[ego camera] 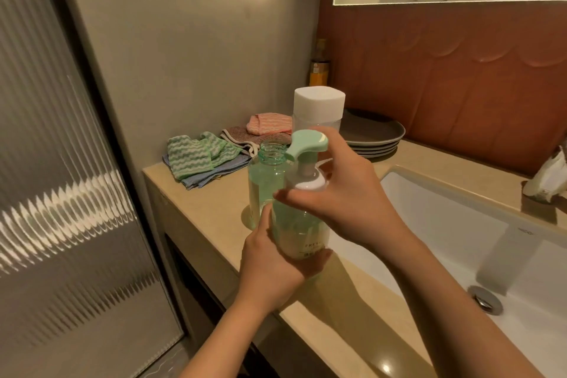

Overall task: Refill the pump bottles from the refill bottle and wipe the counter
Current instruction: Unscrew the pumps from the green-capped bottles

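Standing at the far left is a ribbed glass door, running alongside the beige counter. Four cloths are lying heaped at the counter's back left: a green striped cloth on a blue cloth, then a brown cloth and a pink striped cloth behind.

Three bottles are crowding the middle. An open bottle, neck bare and pale green liquid inside, is standing on the counter. A refill bottle with a white cap is standing behind it, its lower part hidden by the green pump head. In front, the pump bottle is being held in two hands near the counter's front edge, just left of the sink. The left hand is cupping the base, fingers curling round the lower body. The right hand is gripping the white collar from above. Whether the base is touching the counter, I cannot tell.

One small yellow bottle is standing in the far corner. Grey plates are sitting stacked right of the refill bottle, at least three. One drain is showing in the sink.
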Demonstrator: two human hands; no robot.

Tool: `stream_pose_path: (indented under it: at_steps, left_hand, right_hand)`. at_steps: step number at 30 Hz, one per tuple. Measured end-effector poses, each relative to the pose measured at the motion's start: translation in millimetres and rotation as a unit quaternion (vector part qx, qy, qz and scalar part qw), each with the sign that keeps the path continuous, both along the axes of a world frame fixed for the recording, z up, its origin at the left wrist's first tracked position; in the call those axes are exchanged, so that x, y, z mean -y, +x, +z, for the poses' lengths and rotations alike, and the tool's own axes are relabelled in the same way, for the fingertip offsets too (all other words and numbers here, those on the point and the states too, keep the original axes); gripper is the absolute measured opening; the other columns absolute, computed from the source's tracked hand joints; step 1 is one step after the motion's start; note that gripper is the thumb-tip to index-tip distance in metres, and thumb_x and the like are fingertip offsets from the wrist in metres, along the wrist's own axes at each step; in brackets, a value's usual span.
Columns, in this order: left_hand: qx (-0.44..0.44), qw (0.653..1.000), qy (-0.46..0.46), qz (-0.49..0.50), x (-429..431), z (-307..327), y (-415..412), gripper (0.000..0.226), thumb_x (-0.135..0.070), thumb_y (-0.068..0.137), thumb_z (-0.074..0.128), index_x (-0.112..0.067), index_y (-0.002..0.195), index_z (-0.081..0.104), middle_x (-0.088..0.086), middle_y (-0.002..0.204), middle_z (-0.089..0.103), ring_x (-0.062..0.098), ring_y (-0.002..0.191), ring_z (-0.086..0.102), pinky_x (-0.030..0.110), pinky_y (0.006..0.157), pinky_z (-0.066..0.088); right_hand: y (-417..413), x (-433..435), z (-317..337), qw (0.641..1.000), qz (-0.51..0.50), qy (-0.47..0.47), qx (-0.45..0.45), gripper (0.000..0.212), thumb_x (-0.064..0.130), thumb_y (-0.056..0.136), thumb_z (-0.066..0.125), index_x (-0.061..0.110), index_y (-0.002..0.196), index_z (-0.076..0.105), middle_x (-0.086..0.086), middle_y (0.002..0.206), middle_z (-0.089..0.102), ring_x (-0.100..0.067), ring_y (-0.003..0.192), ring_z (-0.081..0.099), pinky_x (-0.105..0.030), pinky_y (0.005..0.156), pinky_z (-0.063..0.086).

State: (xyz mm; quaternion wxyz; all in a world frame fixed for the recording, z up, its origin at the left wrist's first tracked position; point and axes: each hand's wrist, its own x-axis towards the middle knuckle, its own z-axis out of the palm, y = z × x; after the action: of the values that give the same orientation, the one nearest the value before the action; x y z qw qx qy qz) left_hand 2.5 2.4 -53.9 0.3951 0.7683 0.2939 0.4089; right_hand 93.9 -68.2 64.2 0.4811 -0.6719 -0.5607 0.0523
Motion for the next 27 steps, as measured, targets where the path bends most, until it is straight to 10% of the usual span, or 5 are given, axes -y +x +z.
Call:
stream_pose_path:
  at_steps: [6,13,18,21,27]
  left_hand:
    - [0.002,1.0,0.006,-0.009,2,3,-2,0.078,-0.062,0.048,0.071,-0.038,0.117,0.045,-0.028,0.096,0.058,-0.018,0.089,0.053,0.002,0.066,0.042]
    - [0.008,1.0,-0.01,-0.004,3,4,1,0.079,-0.059,0.043,0.074,-0.058,0.112,0.036,-0.019,0.107,0.061,0.01,0.1,0.061,0.035,0.081,0.054]
    - [0.002,1.0,-0.008,-0.016,1,1,0,0.088,-0.064,0.044,0.073,-0.039,0.123,0.043,-0.021,0.104,0.06,0.001,0.093,0.059,0.011,0.071,0.046]
    - [0.005,1.0,-0.001,-0.015,1,3,0,0.082,-0.066,0.047,0.069,-0.036,0.119,0.046,-0.023,0.1,0.061,-0.003,0.091,0.059,0.002,0.067,0.041]
    - [-0.003,1.0,-0.012,-0.012,-1,1,0,0.087,-0.063,0.047,0.074,-0.042,0.123,0.039,-0.015,0.107,0.063,0.008,0.098,0.062,0.035,0.08,0.054]
  right_hand:
    - [4,6,2,0.995,0.076,-0.021,-0.062,0.067,0.013,0.07,0.073,0.033,0.126,0.042,0.015,0.111,0.056,-0.005,0.103,0.056,-0.021,0.084,0.051]
    - [3,4,3,0.999,-0.03,0.006,0.012,0.1,0.045,0.061,0.084,0.042,0.14,0.023,0.013,0.121,0.044,-0.003,0.109,0.044,-0.03,0.093,0.047]
    - [3,11,4,1.0,-0.01,0.019,0.015,0.09,0.03,0.069,0.08,0.044,0.138,0.025,0.011,0.127,0.048,-0.003,0.116,0.045,-0.037,0.093,0.049]
    - [1,15,5,0.999,0.029,0.011,-0.008,0.08,0.026,0.069,0.067,0.045,0.136,0.027,0.017,0.129,0.044,-0.003,0.117,0.047,-0.018,0.093,0.046]
    - [-11,8,0,0.994,-0.08,0.046,0.049,0.092,0.042,0.064,0.082,0.04,0.137,0.026,0.012,0.128,0.045,-0.005,0.109,0.047,-0.026,0.087,0.049]
